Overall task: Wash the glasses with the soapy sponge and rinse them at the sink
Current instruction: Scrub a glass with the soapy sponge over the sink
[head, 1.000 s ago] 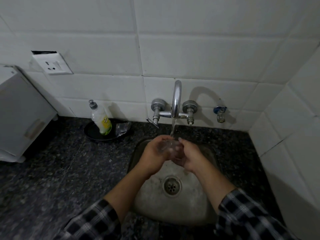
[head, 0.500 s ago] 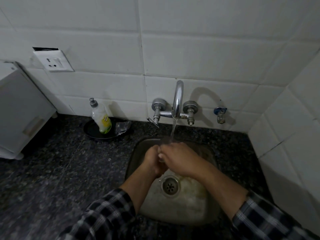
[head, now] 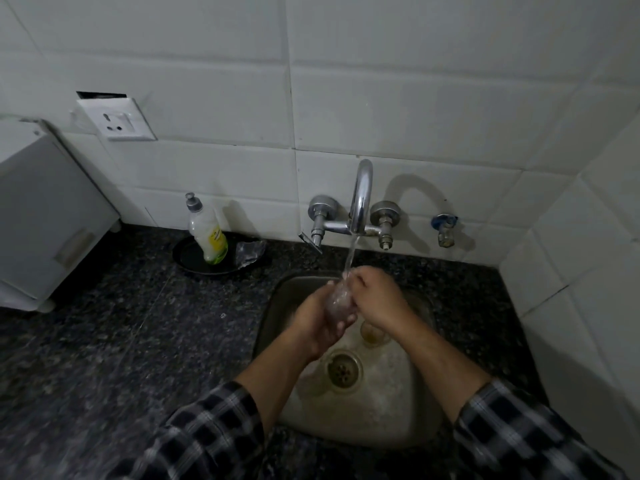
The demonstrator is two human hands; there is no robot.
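A clear glass (head: pixel 339 301) is held over the steel sink (head: pixel 408 403) under the running stream from the chrome tap (head: pixel 360 199). My left hand (head: pixel 320 320) grips the glass from below, fingers curled round its base. My right hand (head: pixel 375 299) wraps its upper side with curled fingers, and water lands where the two hands meet. Another glass (head: pixel 372 332) lies on the sink floor just under my right wrist, mostly hidden. No sponge shows.
A dish-soap bottle (head: pixel 207 233) stands on a black dish (head: pixel 194 259) beside a crumpled clear wrapper (head: pixel 249 252) at the back left. A white appliance (head: pixel 45 223) sits at the far left on the dark granite counter (head: pixel 121 341). The drain (head: pixel 343 370) is in the sink's middle.
My right hand has pulled back from covering the glass, so the glass now shows between both hands, tilted under the stream. Both hands have stayed under the tap.
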